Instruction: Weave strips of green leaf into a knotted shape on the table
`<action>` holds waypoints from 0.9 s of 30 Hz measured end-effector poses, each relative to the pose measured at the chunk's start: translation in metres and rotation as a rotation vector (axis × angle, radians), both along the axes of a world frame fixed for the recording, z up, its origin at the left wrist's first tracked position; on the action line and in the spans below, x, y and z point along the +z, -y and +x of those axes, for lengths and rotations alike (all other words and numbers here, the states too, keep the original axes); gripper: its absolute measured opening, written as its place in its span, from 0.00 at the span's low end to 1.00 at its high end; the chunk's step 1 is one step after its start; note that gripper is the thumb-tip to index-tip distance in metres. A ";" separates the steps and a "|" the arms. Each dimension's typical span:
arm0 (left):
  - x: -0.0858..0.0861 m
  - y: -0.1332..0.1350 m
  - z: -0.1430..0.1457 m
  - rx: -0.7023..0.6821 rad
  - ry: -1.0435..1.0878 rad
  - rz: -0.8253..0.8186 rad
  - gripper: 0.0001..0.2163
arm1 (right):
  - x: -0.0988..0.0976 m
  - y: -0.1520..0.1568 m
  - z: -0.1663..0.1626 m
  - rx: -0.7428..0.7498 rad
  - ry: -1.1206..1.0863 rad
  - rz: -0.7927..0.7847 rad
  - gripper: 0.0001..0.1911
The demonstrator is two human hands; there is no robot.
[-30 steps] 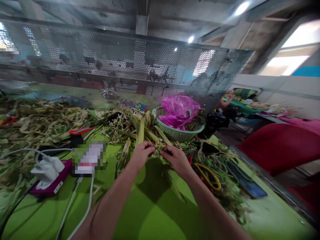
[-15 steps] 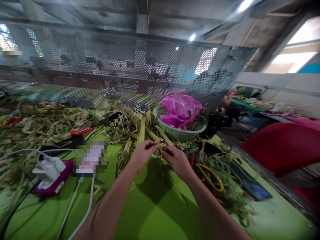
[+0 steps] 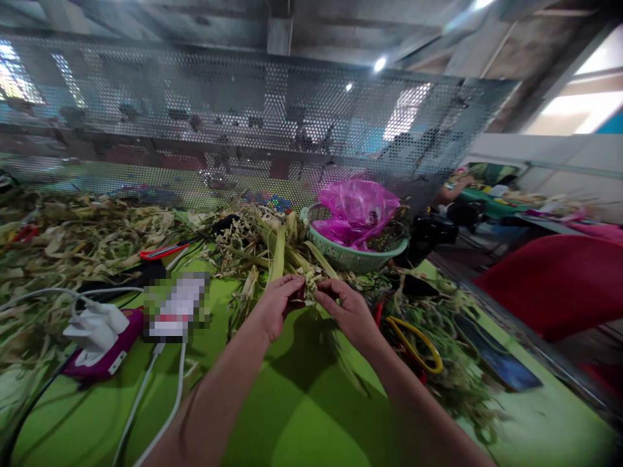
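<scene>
Pinching a knotted dried-leaf piece [image 3: 310, 284], left hand [image 3: 276, 303] closes on its left side; right hand [image 3: 348, 311] has fingertips at its right edge, cannot tell if clamped. Piece sits between both hands, above green table [image 3: 302, 415], nearer than basket [image 3: 348, 258].

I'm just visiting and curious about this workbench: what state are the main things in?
Left hand, pinching pale plant piece
Right hand, at same piece, grip unclear
Green basket, upright
Magenta plastic bag, crumpled, in basket
Purple power strip, white plugs inserted
Pale phone, lying, screen blurred
Dark phone, lying flat
Dried plant strips, heaped loosely
</scene>
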State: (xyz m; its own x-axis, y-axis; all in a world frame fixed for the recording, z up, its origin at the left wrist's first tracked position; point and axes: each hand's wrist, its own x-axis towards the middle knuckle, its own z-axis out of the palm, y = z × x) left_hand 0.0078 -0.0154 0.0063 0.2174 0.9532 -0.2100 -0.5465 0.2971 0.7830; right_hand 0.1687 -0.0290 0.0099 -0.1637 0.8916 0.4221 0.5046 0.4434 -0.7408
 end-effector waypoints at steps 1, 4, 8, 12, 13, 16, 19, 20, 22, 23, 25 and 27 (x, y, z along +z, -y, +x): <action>0.000 0.000 -0.001 0.007 -0.018 0.019 0.13 | -0.001 0.000 0.000 -0.003 -0.017 -0.022 0.09; 0.001 -0.002 -0.002 -0.019 -0.133 0.112 0.14 | -0.004 -0.001 0.000 -0.010 -0.034 -0.045 0.07; 0.000 -0.004 0.000 -0.002 -0.255 0.220 0.15 | -0.007 -0.002 0.001 -0.027 -0.024 -0.042 0.06; -0.003 -0.002 0.005 0.010 -0.184 0.194 0.14 | -0.012 -0.005 0.003 -0.066 -0.011 -0.117 0.07; -0.004 -0.001 0.007 0.000 -0.161 0.170 0.14 | -0.013 -0.005 0.003 -0.069 -0.014 -0.150 0.08; -0.005 0.002 0.009 -0.025 -0.098 0.102 0.15 | -0.011 -0.006 0.005 -0.047 -0.070 -0.220 0.11; -0.004 0.001 0.007 0.038 -0.063 0.067 0.16 | -0.005 -0.005 0.005 0.012 -0.204 -0.266 0.14; -0.004 0.000 0.006 0.078 -0.062 0.063 0.17 | -0.002 -0.005 0.006 0.019 -0.241 -0.264 0.15; -0.004 -0.003 0.002 0.137 -0.066 0.060 0.17 | 0.001 -0.005 0.007 -0.011 -0.257 -0.217 0.16; -0.005 -0.004 0.001 0.149 -0.065 0.061 0.18 | 0.001 -0.005 0.008 -0.037 -0.235 -0.180 0.16; -0.007 -0.007 0.000 0.143 -0.061 0.073 0.18 | 0.000 -0.005 0.010 -0.073 -0.163 -0.118 0.15; -0.009 -0.008 0.000 0.132 -0.053 0.085 0.19 | -0.004 -0.005 0.010 -0.088 -0.093 -0.084 0.14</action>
State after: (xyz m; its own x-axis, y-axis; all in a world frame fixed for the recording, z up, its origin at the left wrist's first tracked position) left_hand 0.0078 -0.0075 -0.0024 0.0798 0.9876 -0.1348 -0.5333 0.1566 0.8313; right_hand 0.1792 -0.0242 0.0058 -0.0467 0.9336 0.3554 0.4664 0.3350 -0.8187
